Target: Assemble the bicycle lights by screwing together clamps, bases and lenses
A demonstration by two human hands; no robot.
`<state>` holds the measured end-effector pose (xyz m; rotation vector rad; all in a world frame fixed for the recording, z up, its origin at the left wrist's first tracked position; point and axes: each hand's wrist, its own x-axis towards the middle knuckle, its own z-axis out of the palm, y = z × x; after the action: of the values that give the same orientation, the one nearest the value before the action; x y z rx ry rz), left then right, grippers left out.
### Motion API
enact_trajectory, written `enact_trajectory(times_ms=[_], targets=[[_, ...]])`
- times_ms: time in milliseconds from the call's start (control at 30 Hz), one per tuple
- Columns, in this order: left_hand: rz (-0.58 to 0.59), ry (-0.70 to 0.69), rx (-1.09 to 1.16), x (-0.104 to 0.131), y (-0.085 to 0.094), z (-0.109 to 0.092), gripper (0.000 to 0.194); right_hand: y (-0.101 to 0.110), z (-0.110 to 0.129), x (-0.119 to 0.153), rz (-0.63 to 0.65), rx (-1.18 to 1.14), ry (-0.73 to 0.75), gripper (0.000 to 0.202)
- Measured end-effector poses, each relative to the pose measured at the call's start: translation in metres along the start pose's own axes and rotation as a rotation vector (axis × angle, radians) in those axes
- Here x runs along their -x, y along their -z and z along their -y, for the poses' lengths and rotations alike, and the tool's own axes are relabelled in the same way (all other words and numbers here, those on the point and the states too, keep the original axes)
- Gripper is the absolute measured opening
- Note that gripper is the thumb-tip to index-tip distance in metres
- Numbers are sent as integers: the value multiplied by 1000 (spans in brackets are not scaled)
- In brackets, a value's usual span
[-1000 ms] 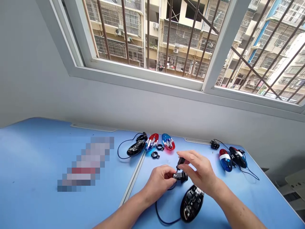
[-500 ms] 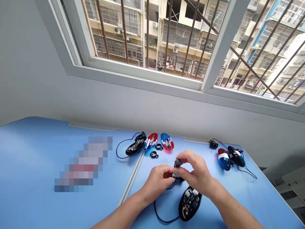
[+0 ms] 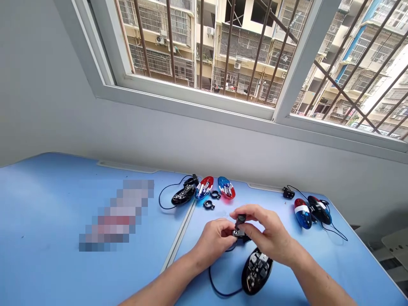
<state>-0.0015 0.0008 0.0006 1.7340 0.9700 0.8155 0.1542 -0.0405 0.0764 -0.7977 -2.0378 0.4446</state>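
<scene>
My left hand (image 3: 216, 239) is closed, pinching a small black part with a silvery face (image 3: 237, 233). My right hand (image 3: 269, 231) grips a short black piece (image 3: 240, 219) between thumb and fingers, right against that silvery face; its exact kind is hidden. A black cable (image 3: 213, 282) loops on the table toward the held part. It joins a black oval housing (image 3: 256, 271) whose open inside faces up, showing circuit parts, below my right hand.
Against the wall lie another black housing (image 3: 183, 195), a red-and-blue cover (image 3: 204, 188) and a blue-and-red cover (image 3: 226, 188) with batteries. Two black ring clamps (image 3: 209, 205) sit before them. At right are a red-white-blue light (image 3: 302, 213) and a small black box (image 3: 288, 193).
The short black piece in my right hand has tilted and shifted slightly, and the right fingers have turned with it. The whole view has moved a little.
</scene>
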Motion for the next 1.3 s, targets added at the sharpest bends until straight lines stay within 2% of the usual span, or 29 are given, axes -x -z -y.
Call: enact_trajectory(times_ms=[133, 300, 367, 533, 600, 700, 833, 1033, 1100, 1300], targets=[[1, -3, -4, 1, 0, 0, 7, -11, -6, 0, -122, 68, 9, 10], [-2, -3, -28, 1, 0, -1, 11, -18, -9, -2, -175, 168, 140, 27], [-12, -1, -37, 1, 0, -2, 13, -14, -6, -3, -136, 163, 148, 29], [-18, 5, -34, 2, 0, -1, 9, 4, 7, -3, 109, 70, 107, 35], [-13, 10, -25, 2, -1, 0, 9, 7, 8, -3, 155, 26, 73, 34], [-2, 8, 14, 1, -1, 3, 11, 5, 4, -2, 83, 39, 32, 22], [4, -13, 23, 0, -1, 5, 11, -5, -5, -2, -46, 119, 47, 6], [2, -16, -8, -1, -1, 7, 11, -12, -15, -3, -173, 222, 124, 20], [0, -15, -10, -1, -1, 8, 8, -10, -13, -3, -136, 211, 140, 24], [-4, -5, 5, -1, -1, 7, 6, 4, 3, -1, 92, 120, 105, 36]])
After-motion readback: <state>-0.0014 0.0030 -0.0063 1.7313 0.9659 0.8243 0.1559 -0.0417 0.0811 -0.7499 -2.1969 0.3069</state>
